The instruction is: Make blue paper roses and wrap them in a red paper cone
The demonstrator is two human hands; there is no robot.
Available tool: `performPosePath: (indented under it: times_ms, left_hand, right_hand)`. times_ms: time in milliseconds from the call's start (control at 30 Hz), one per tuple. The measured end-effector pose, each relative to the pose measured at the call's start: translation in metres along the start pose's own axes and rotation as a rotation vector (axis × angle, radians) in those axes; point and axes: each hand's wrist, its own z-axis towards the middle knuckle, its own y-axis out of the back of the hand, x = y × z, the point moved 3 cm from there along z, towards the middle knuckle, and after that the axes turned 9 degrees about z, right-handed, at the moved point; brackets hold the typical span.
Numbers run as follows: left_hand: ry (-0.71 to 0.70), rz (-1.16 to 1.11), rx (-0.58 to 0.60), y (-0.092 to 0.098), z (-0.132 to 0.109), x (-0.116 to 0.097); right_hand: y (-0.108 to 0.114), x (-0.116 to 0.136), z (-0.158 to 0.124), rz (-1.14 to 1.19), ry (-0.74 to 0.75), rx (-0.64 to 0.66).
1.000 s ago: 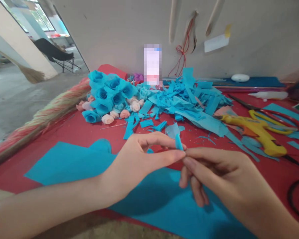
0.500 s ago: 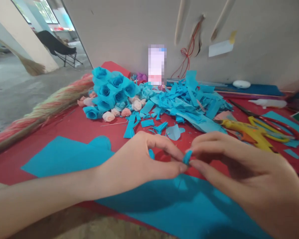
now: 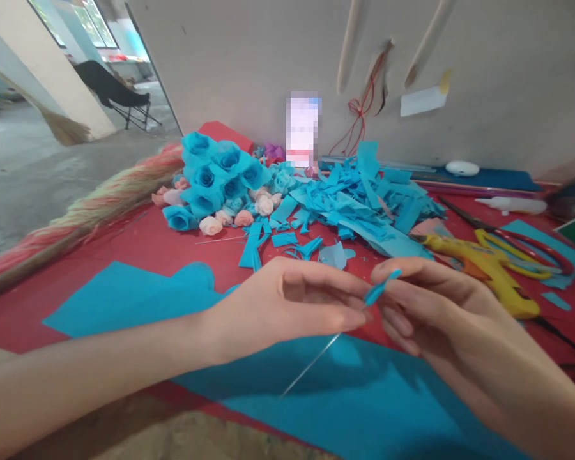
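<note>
My left hand (image 3: 287,303) and my right hand (image 3: 436,306) meet fingertip to fingertip over the red table (image 3: 138,246). Between them they pinch a small blue paper piece (image 3: 379,289) that sticks up from the right fingers. A thin metal wire (image 3: 310,365) hangs down and to the left from the pinch, over a large blue paper sheet (image 3: 124,297). Both hands are closed in a pinch.
A heap of blue paper roses (image 3: 211,179) with small pink ones lies at the back left, blue paper scraps (image 3: 364,198) beside it. A yellow glue gun (image 3: 489,268) and red-handled scissors (image 3: 531,246) lie at the right. A broom (image 3: 76,220) lies along the left edge.
The blue piece has turned from upright to slanting up-right between the fingertips. A thin wire now shows hanging below the pinch. The right hand's fingers have shifted around the piece.
</note>
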Motion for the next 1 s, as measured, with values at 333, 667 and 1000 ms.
performPosePath:
  times_ms: [333, 667, 1000]
  left_hand:
    - [-0.196, -0.047, 0.047, 0.001, 0.003, 0.008]
    - [-0.226, 0.036, -0.189, -0.005, -0.003, 0.009]
    - [-0.199, 0.071, -0.25, -0.001, -0.003, 0.011]
  right_hand:
    - [0.002, 0.001, 0.001, 0.093, -0.033, -0.064]
    - [-0.001, -0.006, -0.003, 0.173, 0.008, -0.054]
    - [0.0, -0.008, -0.001, 0.185, 0.031, -0.043]
